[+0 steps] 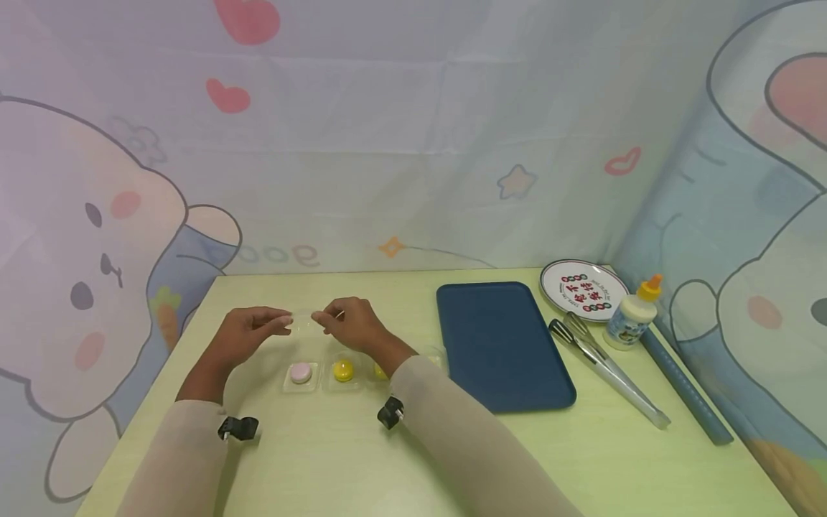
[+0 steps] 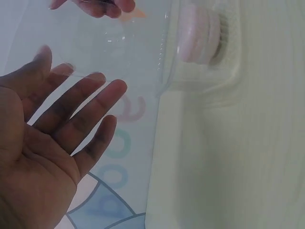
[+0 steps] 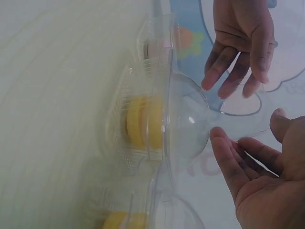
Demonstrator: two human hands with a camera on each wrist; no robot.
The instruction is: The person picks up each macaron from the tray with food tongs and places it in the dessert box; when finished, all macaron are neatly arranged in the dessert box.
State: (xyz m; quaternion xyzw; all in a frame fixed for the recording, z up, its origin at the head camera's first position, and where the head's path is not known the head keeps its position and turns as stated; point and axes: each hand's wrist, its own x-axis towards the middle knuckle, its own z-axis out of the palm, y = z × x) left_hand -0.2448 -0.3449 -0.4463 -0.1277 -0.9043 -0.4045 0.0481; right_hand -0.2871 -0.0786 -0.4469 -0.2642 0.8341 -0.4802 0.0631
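A clear plastic lid, nearly invisible, is held up between my two hands over the table. My left hand pinches its left edge between thumb and fingertips. On the opposite edge, the thumb and fingers of my right hand pinch it. Just nearer than the hands, a pink macaron sits in a small clear plastic base. Beside it a yellow macaron lies in its own clear box, under a clear dome. Another yellow macaron is partly hidden by my right forearm.
Further clear plastic shows behind my right sleeve. A dark blue tray lies right of centre. Beyond it are a printed plate, metal tongs, a white bottle with an orange cap and a long grey-blue bar.
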